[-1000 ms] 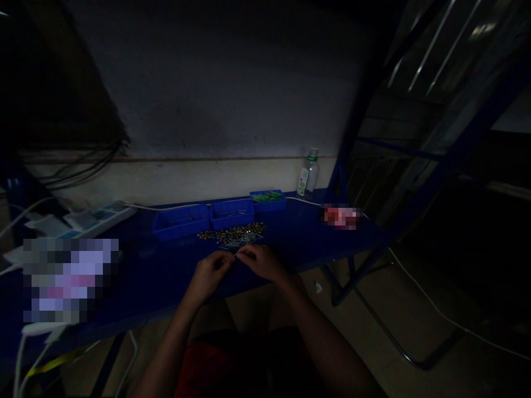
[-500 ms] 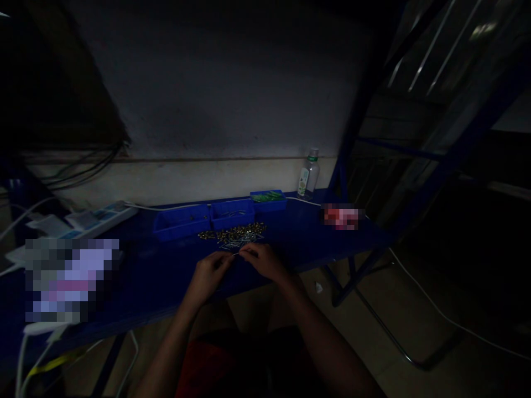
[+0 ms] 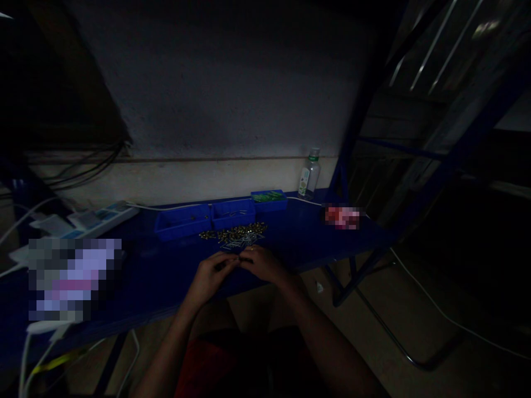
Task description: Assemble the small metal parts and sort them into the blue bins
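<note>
The scene is very dark. My left hand (image 3: 211,276) and my right hand (image 3: 261,262) meet fingertip to fingertip over the blue table (image 3: 166,276), just in front of a heap of small metal parts (image 3: 234,233). Both hands are pinched together on a tiny piece that I cannot make out; a small bright speck shows at the right fingertips. Behind the heap stand two blue trays (image 3: 205,217) side by side, and a smaller blue tray with green contents (image 3: 268,197) stands further right.
A clear plastic bottle (image 3: 308,178) stands at the table's back right by the wall. A power strip (image 3: 102,214) and white cables lie at the left. A blue metal rack frame (image 3: 415,166) rises at the right, with a cable across the floor.
My hands have drawn closer together, fingertips now touching, and shifted slightly toward the heap. The thin pin seen between them before is no longer visible.
</note>
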### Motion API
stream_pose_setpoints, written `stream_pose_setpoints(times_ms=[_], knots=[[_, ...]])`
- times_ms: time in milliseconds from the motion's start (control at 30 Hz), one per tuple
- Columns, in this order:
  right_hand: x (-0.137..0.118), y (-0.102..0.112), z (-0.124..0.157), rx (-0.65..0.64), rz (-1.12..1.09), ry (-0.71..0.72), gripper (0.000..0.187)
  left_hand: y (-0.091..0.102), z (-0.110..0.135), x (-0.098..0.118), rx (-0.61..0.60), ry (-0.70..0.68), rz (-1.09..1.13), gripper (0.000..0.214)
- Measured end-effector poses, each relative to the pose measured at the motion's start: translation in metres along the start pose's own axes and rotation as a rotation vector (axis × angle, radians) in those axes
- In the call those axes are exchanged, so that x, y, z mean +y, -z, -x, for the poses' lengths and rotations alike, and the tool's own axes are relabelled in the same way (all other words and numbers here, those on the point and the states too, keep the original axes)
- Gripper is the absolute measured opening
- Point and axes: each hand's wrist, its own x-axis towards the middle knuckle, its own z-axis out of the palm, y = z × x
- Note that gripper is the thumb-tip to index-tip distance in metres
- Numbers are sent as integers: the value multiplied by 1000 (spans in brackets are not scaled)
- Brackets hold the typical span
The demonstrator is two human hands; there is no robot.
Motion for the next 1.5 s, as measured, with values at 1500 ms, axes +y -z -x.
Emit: stream_pose_setpoints(times_ms=[1500], knots=[[-5, 2, 2, -33, -35, -62, 7, 3, 1, 3, -63, 51, 90, 29]])
